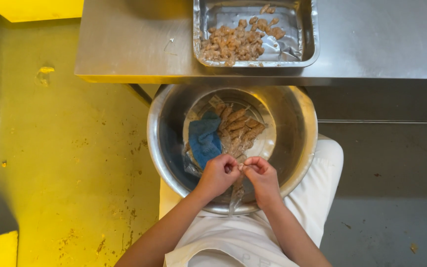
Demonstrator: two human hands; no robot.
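Two hands pinch one shrimp at the steel bowl's [302,143] six o'clock rim: left hand [219,174] and right hand [261,176] both grasping it. Slippery shrimp [240,168] could drop past the rim onto the apron [243,237].

I see my left hand [218,174] and right hand [260,177] meeting over the near rim of a big steel bowl [300,148], fingers pinching a small brownish piece [239,168] between them. In the bowl lie more such pieces [238,129] and a blue cloth [204,138]. Beyond it, a steel tray [307,34] of peeled pieces sits on the metal table [124,44].
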